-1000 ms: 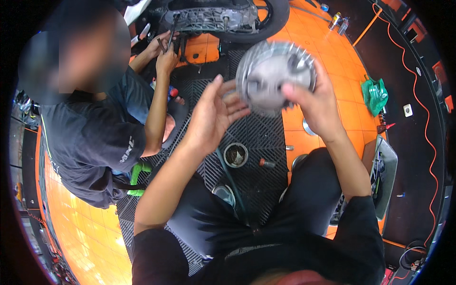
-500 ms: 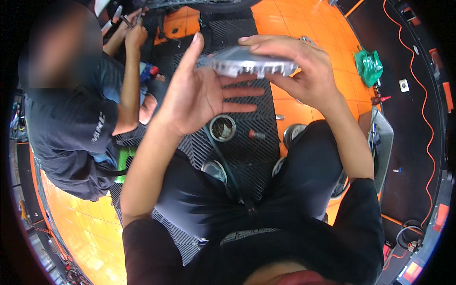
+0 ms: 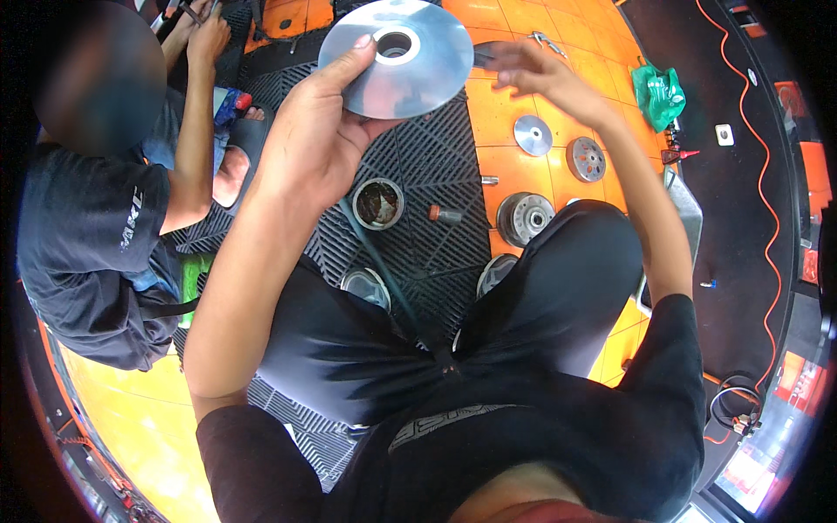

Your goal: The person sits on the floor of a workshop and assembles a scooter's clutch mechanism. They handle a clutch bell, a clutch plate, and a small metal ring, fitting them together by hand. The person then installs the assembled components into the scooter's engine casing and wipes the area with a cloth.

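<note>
A shiny, smooth metal pulley disc [image 3: 436, 83] with a round hole in its middle is held up in front of me. My left hand [image 3: 314, 139] grips it at the left side, thumb on the upper face near the hole and fingers underneath. To the right of the disc, and apart from it, my right hand [image 3: 554, 78] is raised with its fingers spread and somewhat blurred. It appears to hold nothing. Below that hand, a smaller metal disc [image 3: 526, 137] and a drum with holes [image 3: 586, 159] lie on the orange floor. A round pulley assembly [image 3: 526, 218] sits by my right knee.
A tub of dark grease [image 3: 378, 206] and a small orange-capped bottle [image 3: 445, 213] stand on the black mat [image 3: 418, 166]. At the left, a co-worker [image 3: 105, 227] sits close, handling a tool. A green plastic bag [image 3: 658, 94] lies at the right, near an orange hose [image 3: 767, 174].
My left hand, flat and open before, now grips the disc. The right hand has let go and moved away to the right. The disc has tilted so its smooth face shows.
</note>
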Tool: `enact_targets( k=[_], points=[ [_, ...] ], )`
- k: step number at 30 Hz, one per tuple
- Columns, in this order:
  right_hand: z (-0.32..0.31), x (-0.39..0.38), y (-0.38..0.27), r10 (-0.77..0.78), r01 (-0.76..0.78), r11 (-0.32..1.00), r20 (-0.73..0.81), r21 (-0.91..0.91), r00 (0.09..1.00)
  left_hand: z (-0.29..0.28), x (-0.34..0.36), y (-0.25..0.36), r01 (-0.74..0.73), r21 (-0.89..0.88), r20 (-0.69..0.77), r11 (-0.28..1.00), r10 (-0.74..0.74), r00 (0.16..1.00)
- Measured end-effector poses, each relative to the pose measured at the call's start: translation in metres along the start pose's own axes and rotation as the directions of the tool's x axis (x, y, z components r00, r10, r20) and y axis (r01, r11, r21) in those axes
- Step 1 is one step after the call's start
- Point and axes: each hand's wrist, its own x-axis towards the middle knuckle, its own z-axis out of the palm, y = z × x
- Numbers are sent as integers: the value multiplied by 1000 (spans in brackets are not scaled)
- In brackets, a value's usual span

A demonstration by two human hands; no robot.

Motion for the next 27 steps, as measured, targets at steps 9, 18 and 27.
enact_targets(
  k=[9,18,27],
  points=[
    [141,-43,250,77,-88,717,-48,-692,996,-6,-10,-1,16,-210,-100,978,-38,994],
    [61,2,134,174,-161,984,-246,72,953,-27,-2,-7,90,-142,-103,986,-105,989],
    [40,-12,-141,-219,225,971,-80,77,972,-12,-1,-1,35,-393,-61,919,-64,996]
  ],
)
